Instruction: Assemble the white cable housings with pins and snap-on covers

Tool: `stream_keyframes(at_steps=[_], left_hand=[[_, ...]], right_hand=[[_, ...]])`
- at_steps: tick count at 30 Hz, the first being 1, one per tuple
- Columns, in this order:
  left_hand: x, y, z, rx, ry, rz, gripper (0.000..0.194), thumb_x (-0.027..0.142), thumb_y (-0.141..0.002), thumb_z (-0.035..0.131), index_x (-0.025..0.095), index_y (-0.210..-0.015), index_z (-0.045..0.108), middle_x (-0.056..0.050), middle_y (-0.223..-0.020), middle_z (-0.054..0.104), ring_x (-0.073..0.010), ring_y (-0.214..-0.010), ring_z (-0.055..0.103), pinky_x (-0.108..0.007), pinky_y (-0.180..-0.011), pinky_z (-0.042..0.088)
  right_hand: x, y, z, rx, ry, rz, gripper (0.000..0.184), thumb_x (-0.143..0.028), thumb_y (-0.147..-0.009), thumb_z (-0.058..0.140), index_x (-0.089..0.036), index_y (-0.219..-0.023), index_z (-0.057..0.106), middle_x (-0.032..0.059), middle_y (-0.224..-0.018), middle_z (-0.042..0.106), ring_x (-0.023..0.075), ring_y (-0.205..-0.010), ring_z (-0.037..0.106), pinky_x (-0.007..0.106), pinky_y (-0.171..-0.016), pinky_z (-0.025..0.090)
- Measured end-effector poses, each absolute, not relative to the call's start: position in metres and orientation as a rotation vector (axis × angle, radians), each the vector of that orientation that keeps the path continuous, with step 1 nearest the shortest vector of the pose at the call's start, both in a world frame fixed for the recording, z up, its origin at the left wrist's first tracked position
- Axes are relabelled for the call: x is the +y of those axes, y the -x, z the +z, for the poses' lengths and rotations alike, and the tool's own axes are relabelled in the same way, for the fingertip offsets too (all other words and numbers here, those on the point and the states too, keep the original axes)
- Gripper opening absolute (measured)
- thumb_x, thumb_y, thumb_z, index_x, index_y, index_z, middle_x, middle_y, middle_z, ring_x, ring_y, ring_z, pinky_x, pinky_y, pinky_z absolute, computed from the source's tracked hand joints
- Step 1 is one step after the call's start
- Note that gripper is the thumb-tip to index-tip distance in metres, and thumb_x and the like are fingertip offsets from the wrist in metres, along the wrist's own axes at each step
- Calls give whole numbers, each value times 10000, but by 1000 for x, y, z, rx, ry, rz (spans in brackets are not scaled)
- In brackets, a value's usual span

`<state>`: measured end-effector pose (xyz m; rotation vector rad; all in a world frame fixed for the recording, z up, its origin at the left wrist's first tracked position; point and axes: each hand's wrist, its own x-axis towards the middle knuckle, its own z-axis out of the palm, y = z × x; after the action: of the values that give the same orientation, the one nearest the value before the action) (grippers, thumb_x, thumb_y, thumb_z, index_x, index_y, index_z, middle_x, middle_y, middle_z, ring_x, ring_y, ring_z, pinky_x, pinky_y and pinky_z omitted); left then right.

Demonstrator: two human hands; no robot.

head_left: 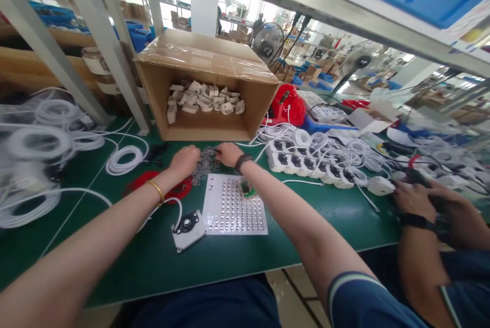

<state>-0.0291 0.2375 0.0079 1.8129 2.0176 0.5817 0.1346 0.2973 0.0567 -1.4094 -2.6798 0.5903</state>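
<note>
A heap of small thin metal parts (206, 164), perhaps screws or pins, lies on the green bench. My left hand (186, 161) rests at the heap's left edge with its fingers curled; what they hold, if anything, is hidden. On the opposite edge, my right hand (228, 155) has fingers and thumb pinched together, their tips too small to make out. Nearer me lies a white sheet (212, 210) with rows of round shiny dots. A small green circuit board (248, 189) sits on it, beside my right forearm. A white housing (189, 231) with a black centre and white cable touches the sheet's left corner.
An open cardboard box (210, 133) of white plastic pieces stands behind my hands. Red wire (141, 180) lies under my left forearm. White cable coils (124, 160) are at left. Rows of white housings (302, 162) lie at right, near a co-worker's hands (415, 200).
</note>
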Motion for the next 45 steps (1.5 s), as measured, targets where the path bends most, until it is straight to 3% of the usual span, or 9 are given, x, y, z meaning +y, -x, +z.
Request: stream_keyframes(at_steps=[5, 8, 11, 14, 18, 26, 33, 40, 45], left_hand=[[237, 25, 22, 1929, -1548, 997, 84, 197, -795, 598, 131, -745, 582, -57, -835, 600, -192, -898, 567, -372, -867, 427], [227, 29, 37, 1834, -1270, 1282, 71, 208, -801, 560, 145, -771, 573, -34, -709, 576, -156, -734, 578, -303, -752, 467], [191, 39, 47, 1712, -992, 1473, 127, 238, -837, 496, 148, -878, 575, -27, -726, 595, -110, -635, 575, -246, -638, 496], [132, 48, 45, 1590, -748, 1560, 137, 132, -801, 516, 148, -904, 604, -43, -785, 633, -99, -685, 612, -214, -651, 524], [54, 45, 31, 1449, -339, 1608, 216, 106, -717, 641, 138, -930, 622, -43, -795, 686, -103, -702, 642, -173, -652, 527], [21, 12, 8, 1822, -693, 1458, 284, 400, -687, 679, 143, -801, 644, -63, -728, 710, -186, -650, 657, -304, -658, 530], [37, 1, 4, 2034, -1230, 1299, 145, 289, -762, 589, 201, -657, 638, -22, -744, 657, -177, -701, 599, -277, -661, 460], [28, -12, -7, 2024, -1438, 1340, 175, 244, -856, 482, 223, -809, 649, -48, -844, 658, -193, -815, 618, -298, -753, 478], [21, -10, -6, 2085, -1291, 1457, 141, 284, -836, 527, 221, -785, 642, -36, -831, 673, -192, -811, 622, -310, -795, 476]], right_hand=[[269, -154, 91, -2469, 1299, 645, 113, -176, -798, 553, -119, -853, 634, 75, -862, 668, 161, -797, 606, 248, -716, 443], [227, -169, 92, -2224, 1099, 1011, 157, -242, -762, 631, -143, -883, 618, 19, -792, 655, 122, -691, 591, 238, -643, 454], [187, -176, 70, -1977, 989, 1404, 106, -220, -721, 663, -164, -811, 653, 3, -729, 655, 127, -651, 587, 272, -651, 459], [165, -172, 40, -1920, 1062, 1493, 30, -166, -724, 620, -165, -714, 648, 0, -710, 642, 134, -671, 578, 276, -674, 447], [160, -162, 20, -1840, 1075, 1603, 75, -159, -732, 575, -177, -782, 629, -27, -693, 589, 107, -588, 519, 233, -571, 418], [160, -158, 21, -2028, 1110, 1405, 70, -185, -695, 627, -161, -749, 664, 12, -718, 659, 137, -644, 570, 243, -597, 449], [154, -155, 20, -2214, 1038, 1257, 146, -135, -736, 579, -186, -754, 714, 35, -726, 708, 161, -616, 601, 265, -588, 458], [146, -167, 1, -2373, 660, 994, 315, -43, -776, 474, -208, -906, 708, 60, -916, 720, 195, -856, 666, 322, -790, 515], [140, -170, 3, -2328, 702, 1090, 246, -110, -813, 527, -231, -903, 721, 49, -920, 724, 205, -860, 679, 334, -798, 535]])
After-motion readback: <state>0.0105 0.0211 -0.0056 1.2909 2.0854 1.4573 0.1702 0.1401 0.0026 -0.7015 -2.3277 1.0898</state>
